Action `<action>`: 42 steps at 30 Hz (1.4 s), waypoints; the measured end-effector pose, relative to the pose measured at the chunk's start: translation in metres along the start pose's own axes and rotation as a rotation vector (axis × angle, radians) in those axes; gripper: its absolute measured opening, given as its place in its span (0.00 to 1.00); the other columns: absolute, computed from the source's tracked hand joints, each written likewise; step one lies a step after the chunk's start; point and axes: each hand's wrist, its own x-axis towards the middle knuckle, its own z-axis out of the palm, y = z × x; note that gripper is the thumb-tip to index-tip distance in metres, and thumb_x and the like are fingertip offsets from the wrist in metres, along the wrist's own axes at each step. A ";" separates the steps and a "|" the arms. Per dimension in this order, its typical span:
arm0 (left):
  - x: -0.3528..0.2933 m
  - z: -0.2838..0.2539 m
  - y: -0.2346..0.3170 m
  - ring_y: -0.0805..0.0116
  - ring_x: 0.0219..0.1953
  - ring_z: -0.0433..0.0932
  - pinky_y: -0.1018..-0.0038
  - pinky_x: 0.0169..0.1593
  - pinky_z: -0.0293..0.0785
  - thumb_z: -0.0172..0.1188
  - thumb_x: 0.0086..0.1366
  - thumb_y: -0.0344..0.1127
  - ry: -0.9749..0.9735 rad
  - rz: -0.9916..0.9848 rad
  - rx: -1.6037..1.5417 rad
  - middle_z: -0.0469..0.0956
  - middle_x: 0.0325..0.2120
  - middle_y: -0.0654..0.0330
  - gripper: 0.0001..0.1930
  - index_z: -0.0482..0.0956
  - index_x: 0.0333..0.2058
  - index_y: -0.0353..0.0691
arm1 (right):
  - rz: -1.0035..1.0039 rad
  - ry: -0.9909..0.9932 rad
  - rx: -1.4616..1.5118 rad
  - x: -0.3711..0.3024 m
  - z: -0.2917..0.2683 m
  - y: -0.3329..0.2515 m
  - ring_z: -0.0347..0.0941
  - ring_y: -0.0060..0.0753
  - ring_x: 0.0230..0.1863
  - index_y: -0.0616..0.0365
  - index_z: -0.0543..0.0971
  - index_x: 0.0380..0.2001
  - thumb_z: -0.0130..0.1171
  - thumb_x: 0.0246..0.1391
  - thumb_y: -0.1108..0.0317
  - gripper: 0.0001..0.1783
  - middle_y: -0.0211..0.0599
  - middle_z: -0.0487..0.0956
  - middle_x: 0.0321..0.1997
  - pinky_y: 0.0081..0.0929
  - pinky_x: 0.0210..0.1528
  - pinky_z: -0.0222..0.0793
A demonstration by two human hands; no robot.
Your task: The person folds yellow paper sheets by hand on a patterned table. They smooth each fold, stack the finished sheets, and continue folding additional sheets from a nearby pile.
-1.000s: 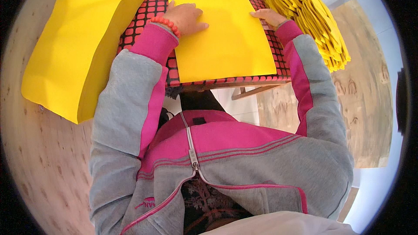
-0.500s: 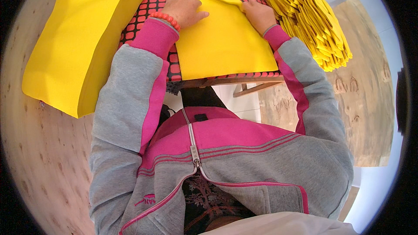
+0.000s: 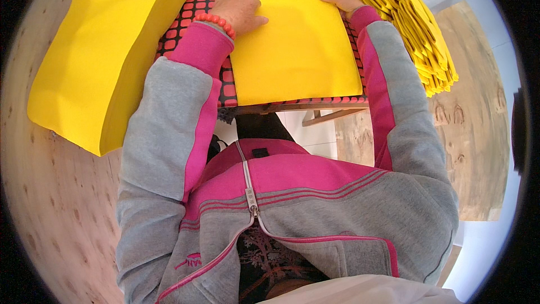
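Note:
A rectangular yellow felt sheet (image 3: 292,50) lies flat on the red-and-black patterned tabletop in front of me. My left hand (image 3: 239,12) rests on its left side, thumb stretched out over the felt and fingers spread along the far left edge. At the far right edge, my right hand (image 3: 344,3) has its thumb on top of the sheet; the other fingers are partly hidden, and the hand seems to pinch the edge.
On the left stands a thick stack of yellow felt sheets (image 3: 95,50). A pile of folded yellow felt pieces (image 3: 419,34) is at the right, above a wooden board (image 3: 467,118). The patterned tabletop (image 3: 226,87) shows around the sheet.
The sheet's far right corner, folded over before, now lies flat. My right hand has moved away and outward to the right edge. My left hand has stayed almost still.

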 end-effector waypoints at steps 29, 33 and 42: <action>0.003 -0.002 -0.007 0.53 0.60 0.77 0.34 0.67 0.50 0.49 0.71 0.62 0.024 0.025 0.088 0.80 0.55 0.57 0.29 0.78 0.58 0.47 | 0.154 0.054 0.083 -0.028 -0.034 0.039 0.78 0.37 0.52 0.65 0.79 0.48 0.59 0.65 0.58 0.19 0.48 0.79 0.57 0.31 0.51 0.75; 0.001 -0.003 -0.010 0.55 0.62 0.75 0.35 0.69 0.48 0.49 0.71 0.64 0.087 0.005 0.059 0.78 0.59 0.58 0.32 0.77 0.60 0.48 | 0.162 0.061 0.113 -0.016 -0.022 0.036 0.82 0.29 0.38 0.60 0.80 0.50 0.57 0.67 0.53 0.21 0.37 0.84 0.44 0.29 0.39 0.79; -0.006 -0.009 -0.004 0.55 0.61 0.75 0.38 0.71 0.46 0.52 0.70 0.62 0.189 -0.010 0.025 0.79 0.57 0.56 0.30 0.78 0.58 0.45 | -0.790 0.639 -1.259 -0.040 0.022 0.022 0.80 0.54 0.40 0.56 0.77 0.36 0.59 0.57 0.61 0.11 0.45 0.82 0.39 0.47 0.41 0.76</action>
